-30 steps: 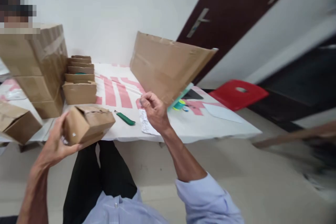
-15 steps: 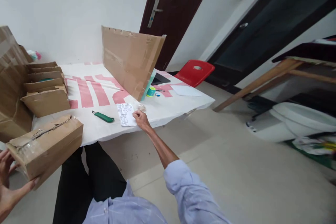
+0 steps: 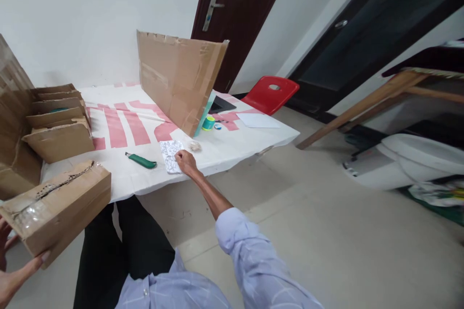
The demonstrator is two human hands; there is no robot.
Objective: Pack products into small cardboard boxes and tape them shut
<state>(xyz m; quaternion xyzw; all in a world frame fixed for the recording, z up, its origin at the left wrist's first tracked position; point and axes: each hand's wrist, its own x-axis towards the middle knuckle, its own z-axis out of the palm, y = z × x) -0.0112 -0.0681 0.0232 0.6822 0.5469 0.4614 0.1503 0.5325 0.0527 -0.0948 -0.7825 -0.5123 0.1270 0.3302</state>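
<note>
My left hand [image 3: 16, 270] grips the near end of a long brown cardboard box [image 3: 74, 217], with the thumb along its lower side. The box lies tilted at the table's front left edge, its top seam torn and partly covered with clear tape. My right hand [image 3: 186, 162] is closed in a pinch over the right side of a small white sheet with dark printed figures [image 3: 167, 151]. What the fingers hold, if anything, is hidden. Beside that hand lies a small crumpled clear scrap [image 3: 195, 146]. A green box cutter [image 3: 140, 160] rests between the box and the sheet.
A cardboard panel [image 3: 177, 77] stands upright on the white-covered table [image 3: 217, 157]. Behind it are a teal tape roll [image 3: 208, 123], a white paper [image 3: 258, 120] and a red chair [image 3: 270, 94]. A cardboard box with dividers [image 3: 60, 137] stands at left, a white bucket [image 3: 395, 164] at right.
My right hand has moved slightly left, from the printed sheet's right edge onto the sheet. The long box has shifted a little left in view, still in my left hand.
</note>
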